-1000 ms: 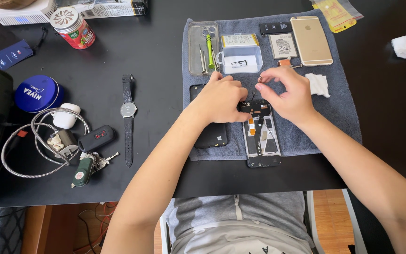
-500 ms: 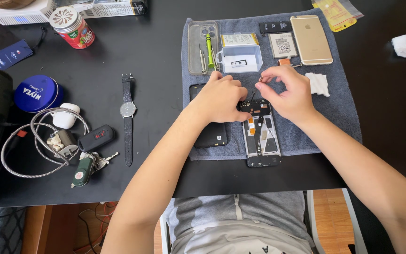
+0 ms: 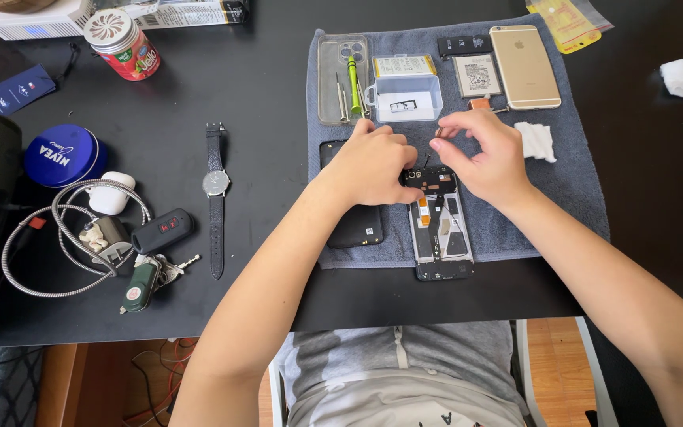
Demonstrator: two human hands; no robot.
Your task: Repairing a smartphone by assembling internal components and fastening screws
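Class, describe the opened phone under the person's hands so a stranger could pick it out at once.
Start at the grey towel spread on the black table. Near its front edge, below both hands, lies the opened phone, its bottom end overhanging the towel. Unlike the gold phone at the towel's far edge and the black panel beside it, this one shows bare inner parts with orange strips.

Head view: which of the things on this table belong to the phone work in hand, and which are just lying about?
In use:
- opened phone, under left hand and right hand
- grey towel
- green screwdriver
- clear parts box
- black back cover

Lying about:
- wristwatch
- blue tin
- keys
- red jar
- gold phone
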